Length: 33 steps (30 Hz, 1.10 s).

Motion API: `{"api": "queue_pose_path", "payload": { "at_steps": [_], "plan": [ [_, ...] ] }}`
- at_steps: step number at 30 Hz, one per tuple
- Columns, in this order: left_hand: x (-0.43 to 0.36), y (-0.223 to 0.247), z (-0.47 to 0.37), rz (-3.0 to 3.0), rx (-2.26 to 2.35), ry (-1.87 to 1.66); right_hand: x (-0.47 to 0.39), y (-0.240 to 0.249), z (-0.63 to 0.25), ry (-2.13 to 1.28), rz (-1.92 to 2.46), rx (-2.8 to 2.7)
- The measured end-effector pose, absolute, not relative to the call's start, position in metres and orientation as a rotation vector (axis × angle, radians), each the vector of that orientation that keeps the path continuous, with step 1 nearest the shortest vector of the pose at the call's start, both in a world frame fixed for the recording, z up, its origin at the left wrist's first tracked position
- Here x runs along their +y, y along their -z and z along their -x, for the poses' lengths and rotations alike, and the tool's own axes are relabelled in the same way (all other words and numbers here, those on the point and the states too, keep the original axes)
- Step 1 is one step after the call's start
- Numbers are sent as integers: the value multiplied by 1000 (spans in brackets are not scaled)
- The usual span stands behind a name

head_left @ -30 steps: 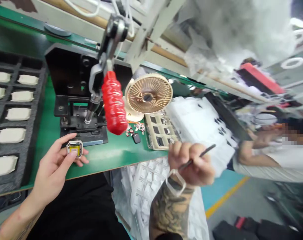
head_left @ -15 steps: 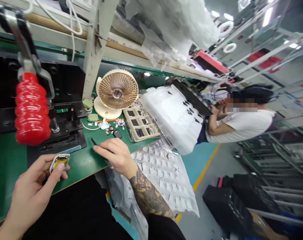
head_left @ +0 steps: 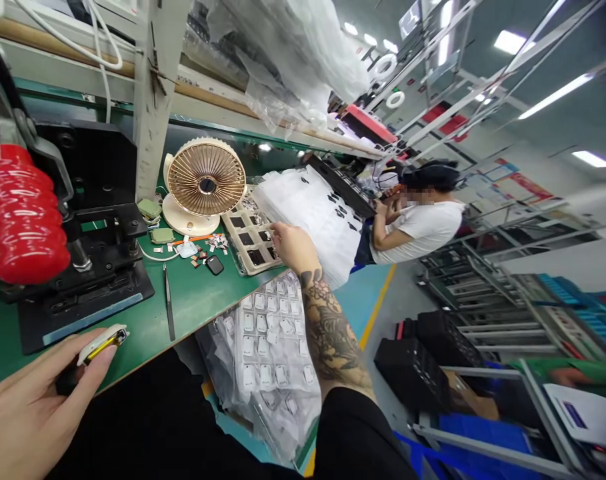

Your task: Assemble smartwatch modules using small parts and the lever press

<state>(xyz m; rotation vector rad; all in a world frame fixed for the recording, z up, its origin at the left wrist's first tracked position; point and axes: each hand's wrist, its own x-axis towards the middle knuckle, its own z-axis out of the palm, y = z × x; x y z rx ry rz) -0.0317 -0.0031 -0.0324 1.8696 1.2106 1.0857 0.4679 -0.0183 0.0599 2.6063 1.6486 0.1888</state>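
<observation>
In the lower left of the frame, the left hand (head_left: 37, 395) grasps a watch case (head_left: 99, 344) with its yellow inner part, tilted, between thumb and fingers. A light grip on the rim, without pressing the inside, seems safest. The right hand (head_left: 297, 248) reaches to the compartment tray (head_left: 264, 269) near the centre; I cannot tell if its fingers pinch anything. There, a gentle touch should avoid disturbing neighbouring parts. Tweezers (head_left: 168, 303) lie on the green surface (head_left: 195, 303).
</observation>
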Motion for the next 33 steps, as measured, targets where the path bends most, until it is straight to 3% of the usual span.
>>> {"api": "queue_pose_path", "payload": {
  "at_steps": [7, 23, 33],
  "plan": [
    [-2, 23, 25, -1964, 1194, -1081, 13, -44, -474, -121, -2510, 1417],
    [-2, 24, 26, -1959, 1083, -1076, -4, -37, -473, -162, -2507, 1545],
    [3, 20, 27, -2010, 1085, -1031, 5, -48, -485, -8, -2428, 1630]
  ]
}}
